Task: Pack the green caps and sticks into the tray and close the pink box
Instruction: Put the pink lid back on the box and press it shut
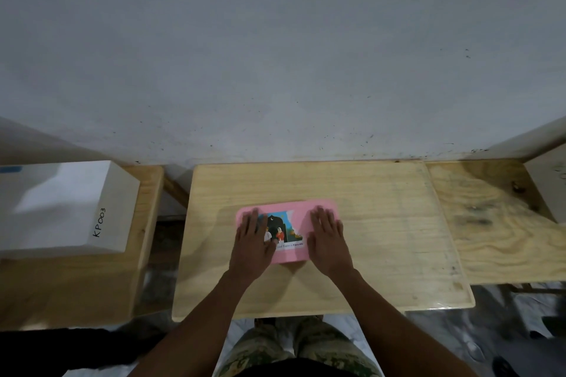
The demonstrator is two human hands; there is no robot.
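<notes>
Your knees (298, 349), in camouflage-patterned cloth, fill the bottom edge of the view, cut off by the frame and partly covered by your forearms. Both arms reach forward over the near edge of the wooden table (382, 254) and end on the pink box (301, 217), which lies closed and flat near the middle of the tabletop, slightly toward you.

Your left hand (252, 246) lies palm down on the left part of the lid, fingers spread and extended, covering the left side of the printed picture. Your right hand (329, 242) lies palm down on the right part of the lid, fingers straight and close together; its heel hangs over the box's near right corner. Neither hand pinches anything; both rest flat against the lid.

Between the hands you can see part of the lid's picture: a dark arch, two small figures, and a line of print too small and blurred to read. What is inside the box is hidden by the closed lid, so you cannot tell how the caps, sticks or tray sit.

To your left, on a separate wooden stand (147, 223), sits a white box (61, 208) marked "KP003" on its side; its left end runs out of frame. To your right, a second wooden surface (496, 223) adjoins the table, with a pale object (548, 187) at the frame edge, mostly cut off and not identifiable. A grey wall (275, 55) fills the upper half.
</notes>
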